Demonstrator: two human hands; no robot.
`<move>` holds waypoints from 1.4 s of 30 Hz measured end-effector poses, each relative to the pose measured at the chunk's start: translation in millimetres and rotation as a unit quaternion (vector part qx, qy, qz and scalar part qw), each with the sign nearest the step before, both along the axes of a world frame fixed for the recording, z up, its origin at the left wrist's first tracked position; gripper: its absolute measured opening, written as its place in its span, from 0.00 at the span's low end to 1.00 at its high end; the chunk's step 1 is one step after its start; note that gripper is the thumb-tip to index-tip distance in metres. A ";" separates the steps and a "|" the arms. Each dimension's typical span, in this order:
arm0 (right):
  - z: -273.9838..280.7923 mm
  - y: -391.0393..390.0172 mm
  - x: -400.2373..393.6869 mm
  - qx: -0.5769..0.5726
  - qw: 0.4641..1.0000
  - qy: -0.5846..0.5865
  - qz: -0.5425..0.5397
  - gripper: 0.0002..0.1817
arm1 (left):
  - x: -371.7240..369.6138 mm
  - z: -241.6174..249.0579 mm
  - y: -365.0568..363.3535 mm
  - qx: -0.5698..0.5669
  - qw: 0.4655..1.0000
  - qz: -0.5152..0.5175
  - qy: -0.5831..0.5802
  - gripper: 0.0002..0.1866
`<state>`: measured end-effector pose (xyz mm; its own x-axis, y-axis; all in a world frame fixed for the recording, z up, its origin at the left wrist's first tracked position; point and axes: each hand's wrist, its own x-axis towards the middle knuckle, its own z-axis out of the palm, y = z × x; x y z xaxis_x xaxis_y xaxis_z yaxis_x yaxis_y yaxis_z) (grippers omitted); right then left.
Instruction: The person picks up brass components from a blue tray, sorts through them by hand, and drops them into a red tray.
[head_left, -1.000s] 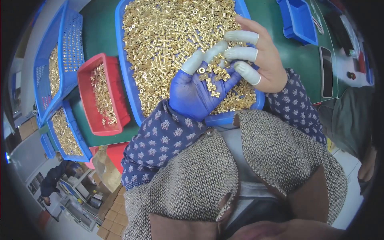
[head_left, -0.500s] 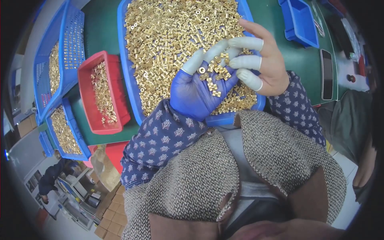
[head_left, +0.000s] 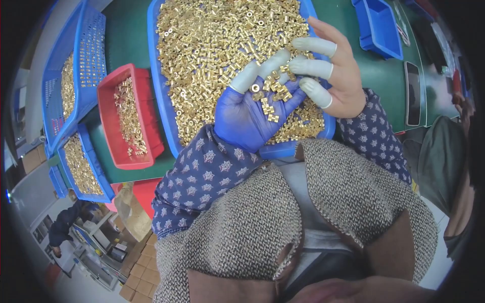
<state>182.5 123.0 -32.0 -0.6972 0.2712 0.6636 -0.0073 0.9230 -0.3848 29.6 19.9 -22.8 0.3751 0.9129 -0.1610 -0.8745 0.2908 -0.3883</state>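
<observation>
My left hand (head_left: pixel 245 118), in a blue glove with pale finger cots, lies palm up and cupped. Several small brass fittings (head_left: pixel 273 96) rest on its palm and fingers. From the right reaches my right hand (head_left: pixel 338 76), bare except for pale cots on three fingers. Its fingers are apart, with the tips right beside the brass pieces. Under both hands stands a large blue tray (head_left: pixel 162 101) filled with the same kind of gold-coloured fittings.
To the left are a red bin (head_left: pixel 154 111) of brass pieces, a blue perforated basket (head_left: pixel 91 60) and a smaller blue tray (head_left: pixel 100 174). A blue bin (head_left: pixel 378 30) and a phone (head_left: pixel 413 93) lie right on the green table (head_left: pixel 126 30). Another person (head_left: pixel 65 224) is lower left.
My right hand has drawn back slightly, its fingertips moving away from the pieces in the left palm. My left hand stays almost where it was, still holding the fittings.
</observation>
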 end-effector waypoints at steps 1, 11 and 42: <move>-1.2 -0.2 -0.4 0.001 1.000 -0.011 -0.018 0.12 | 3.1 3.8 0.2 -0.025 0.997 0.018 0.069 0.21; -2.1 -1.1 -0.4 -0.005 0.997 -0.047 -0.058 0.15 | 7.0 14.5 1.7 -0.074 0.981 0.020 0.181 0.21; 2.5 0.5 -1.9 0.003 0.996 -0.008 0.086 0.12 | 5.7 -1.3 0.0 0.035 0.992 0.056 0.104 0.15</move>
